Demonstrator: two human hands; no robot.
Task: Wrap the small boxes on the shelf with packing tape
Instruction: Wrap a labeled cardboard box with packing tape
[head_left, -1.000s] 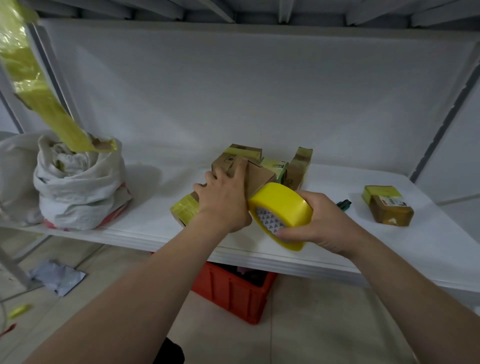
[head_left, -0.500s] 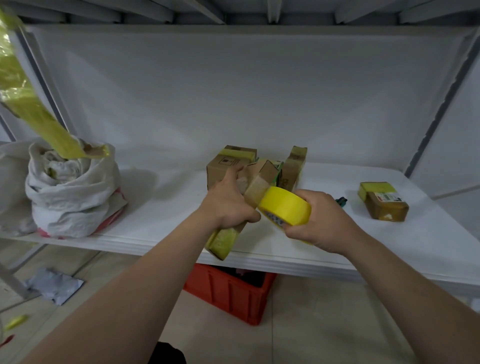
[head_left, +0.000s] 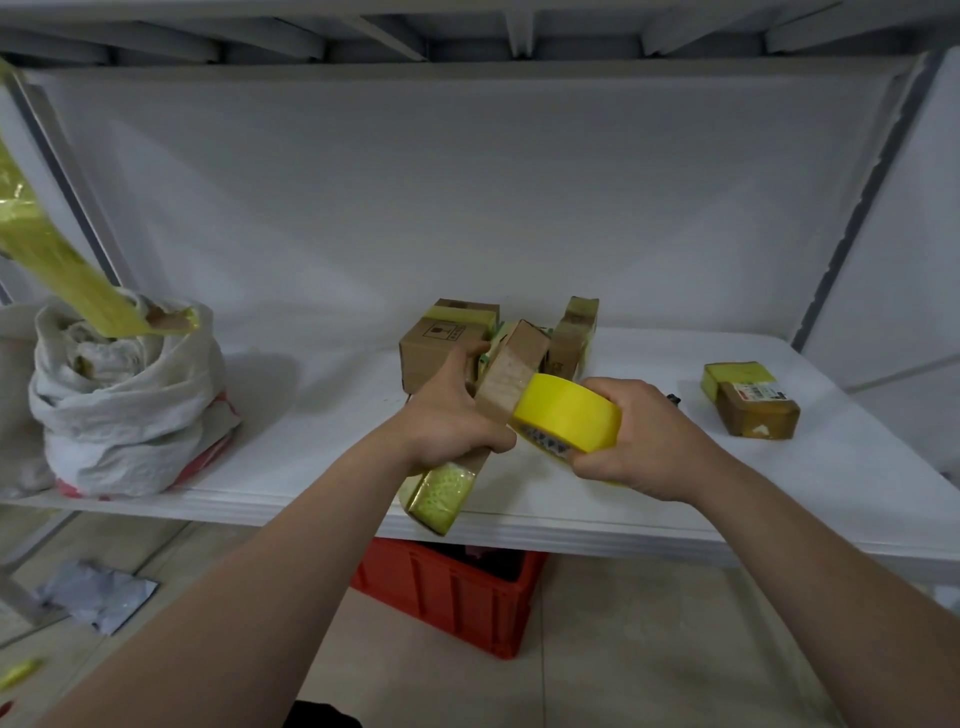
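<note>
Since a second ago you've lifted the box (head_left: 511, 379) off the shelf (head_left: 322, 415) and tipped it on end; the tape roll (head_left: 569, 410) now sits against its top end. Far left on the shelf is a white sack (head_left: 124, 405) with a yellow tape strip (head_left: 52, 260) hanging into it. Your left hand (head_left: 457, 415) grips the long box round its middle, tilted over the shelf's front edge. Its lower end is already taped yellow. I'd judge it light, stiff card with slick taped faces, so hold the bare cardboard mid-length. Your right hand (head_left: 639, 441) curls round the roll. Behind is a box pile (head_left: 441, 338), one with a printed handling symbol and unreadable text. Far right is a taped box (head_left: 753, 400) with a white label, too small to read.
</note>
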